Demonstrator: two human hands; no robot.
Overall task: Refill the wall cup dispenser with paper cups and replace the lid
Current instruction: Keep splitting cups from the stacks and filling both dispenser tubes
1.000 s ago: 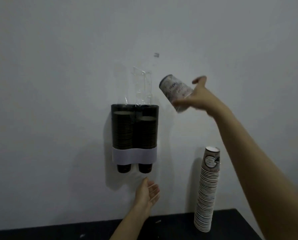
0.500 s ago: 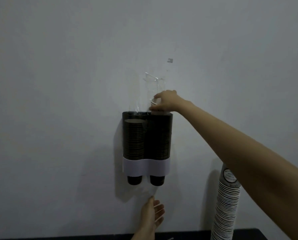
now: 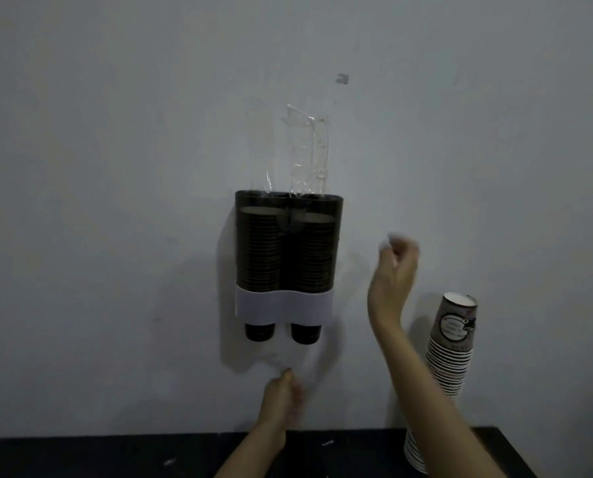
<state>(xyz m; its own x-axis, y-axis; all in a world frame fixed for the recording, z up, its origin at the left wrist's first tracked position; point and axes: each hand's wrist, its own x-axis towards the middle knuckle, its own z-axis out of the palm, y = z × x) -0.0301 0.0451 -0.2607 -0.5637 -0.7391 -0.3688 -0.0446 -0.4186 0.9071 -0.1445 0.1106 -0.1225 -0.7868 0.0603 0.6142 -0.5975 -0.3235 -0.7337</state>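
left hand (image 3: 281,396) stayed low under the dispenser (image 3: 287,257), seemingly pinching a clear, blurry lid, though i couldn't tell for sure. both tubes looked near full, the cup dropped in half a second before now on the right column. right hand (image 3: 393,274) had pulled back empty, fingers loosely curled, near the stack (image 3: 448,350); lid likely next.

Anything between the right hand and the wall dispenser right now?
Nothing. In the head view only bare wall separates the right hand from the wall dispenser; the cup stack stands on the hand's other side.
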